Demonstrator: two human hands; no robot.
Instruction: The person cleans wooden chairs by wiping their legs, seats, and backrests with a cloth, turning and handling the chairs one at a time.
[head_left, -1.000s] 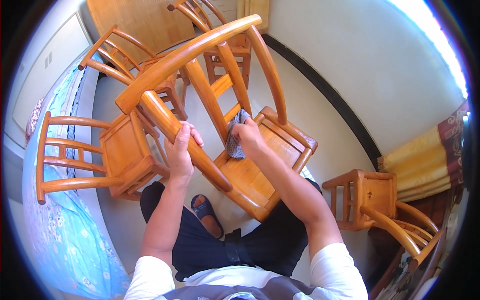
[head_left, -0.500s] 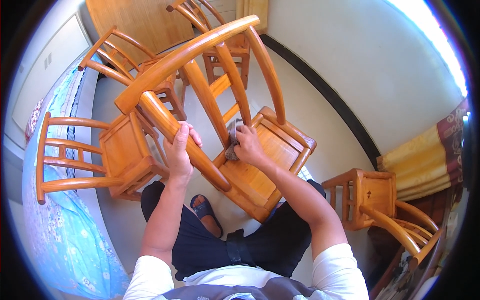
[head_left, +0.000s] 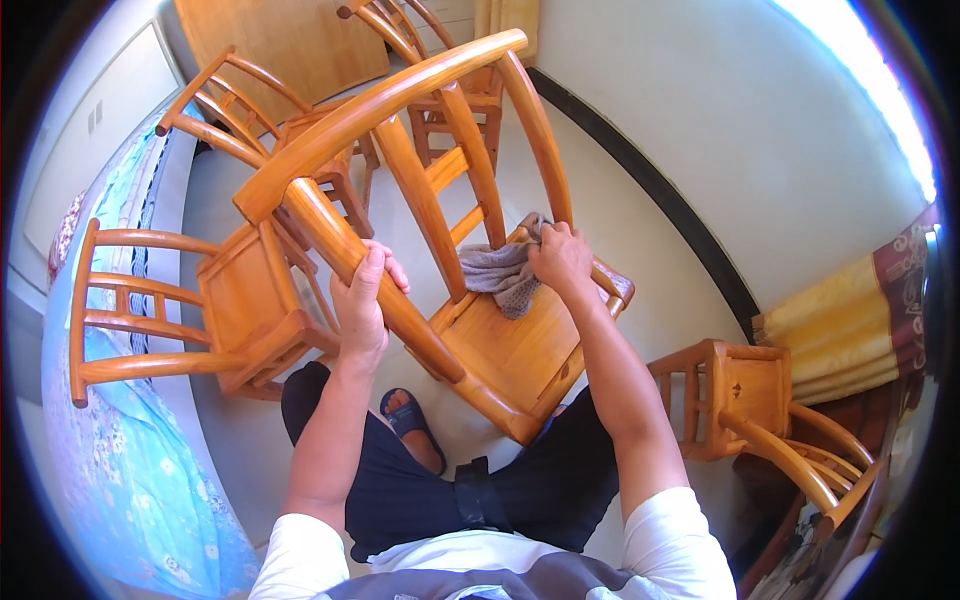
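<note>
A person's left hand (head_left: 362,300) wraps its fingers (head_left: 385,272) closed around the slanting rear post of a tilted wooden chair (head_left: 470,330), gripping it just below the curved top rail, while the right hand (head_left: 560,258) presses a grey cloth (head_left: 500,275) onto the back edge of the seat, fingers curled down over the bunched fabric beside a back slat. The chair leans against the person's dark-trousered legs, above a sandalled foot (head_left: 410,420). More wooden chairs stand near: one at left (head_left: 180,310), another behind (head_left: 300,130), a third at lower right (head_left: 750,400)
</note>
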